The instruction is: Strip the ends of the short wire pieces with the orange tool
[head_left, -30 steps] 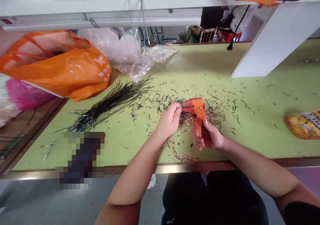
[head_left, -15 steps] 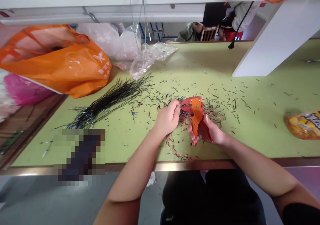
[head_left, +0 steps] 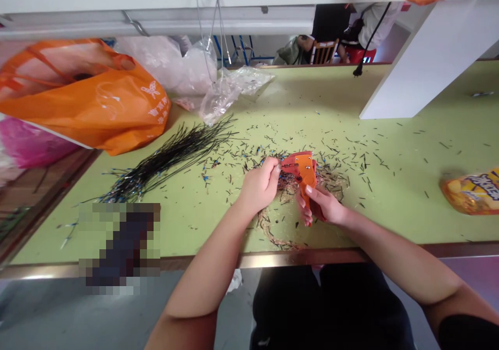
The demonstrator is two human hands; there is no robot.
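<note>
My right hand point(head_left: 323, 204) is wrapped round the handles of an orange-red wire stripper point(head_left: 306, 171), squeezed close together. At its jaws, my left hand point(head_left: 263, 181) is closed in a pinch; whatever sits between thumb and finger is too small to make out. Beneath both hands lies a heap of short black wire offcuts point(head_left: 288, 181) mixed with coppery scraps. A bundle of long black wires point(head_left: 167, 158) rests to the left, several with blue bits at their near ends.
An orange bag point(head_left: 128, 106) and clear plastic bags point(head_left: 222, 93) stand at the back left of the green table point(head_left: 397, 194). A white upright panel point(head_left: 409, 64) rises at the right, near a yellow snack packet point(head_left: 473, 191). Cables hang overhead; people sit beyond.
The stripper's handles have come together as my right hand squeezed, with the thumb now across the handle. My left hand stays by the jaws. The view has shifted slightly.
</note>
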